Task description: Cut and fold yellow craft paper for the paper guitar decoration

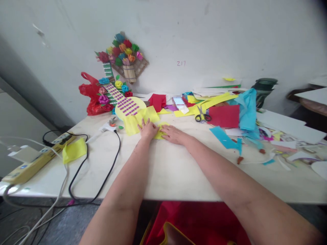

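2 bare hands lay on the table [178,177], just right of the guitar-shaped panel [127,105] and on its near side. Small yellow sheet [159,135] was between and beneath them. Left hand [148,129]: fingers spread, beside a larger yellow sheet [131,125], which overlapped the panel's near edge; right hand [174,134]: low, fingers lightly bent over the small sheet. Could not tell whether either pinched paper; fingertip undersides hidden. Judged the 2-sided placement served to steady thin paper. Glue gun [108,127] lay near-left of the panel, probably within left-hand reach; scissors [203,117] well to its right, apparently leaving working space. Count: 1 panel, 1 glue gun, 1 pair of scissors, 3 yellow sheets, including 1 [74,150] left of the panel beside 1 power strip [33,163]. Scraps right of the panel overlapped; count uncertain.
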Demonstrator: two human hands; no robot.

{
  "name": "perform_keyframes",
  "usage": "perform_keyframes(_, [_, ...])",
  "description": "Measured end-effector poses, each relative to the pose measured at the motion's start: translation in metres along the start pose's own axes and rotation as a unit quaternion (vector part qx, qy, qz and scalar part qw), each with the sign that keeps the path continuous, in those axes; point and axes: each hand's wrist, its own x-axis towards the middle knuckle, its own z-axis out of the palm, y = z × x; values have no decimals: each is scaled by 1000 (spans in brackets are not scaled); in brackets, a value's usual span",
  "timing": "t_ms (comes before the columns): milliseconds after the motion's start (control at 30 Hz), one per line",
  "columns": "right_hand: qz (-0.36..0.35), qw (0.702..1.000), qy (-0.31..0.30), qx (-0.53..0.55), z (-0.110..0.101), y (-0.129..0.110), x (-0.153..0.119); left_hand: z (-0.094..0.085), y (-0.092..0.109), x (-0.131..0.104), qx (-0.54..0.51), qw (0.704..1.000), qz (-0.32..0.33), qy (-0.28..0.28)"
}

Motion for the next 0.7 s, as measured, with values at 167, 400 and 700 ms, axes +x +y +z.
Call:
perform_keyframes(167, [-2, 1000, 5, -3, 0, 0, 0, -1, 0, 2, -9, 1000, -2, 3])
perform_keyframes(400, [-20, 1000, 18, -15, 0, 0, 0, -2, 0, 3, -12, 1000, -16, -3])
perform_keyframes(700, [-9, 1000, -2, -21, -5, -3, -1, -2, 2, -3, 4, 999, -9, 39])
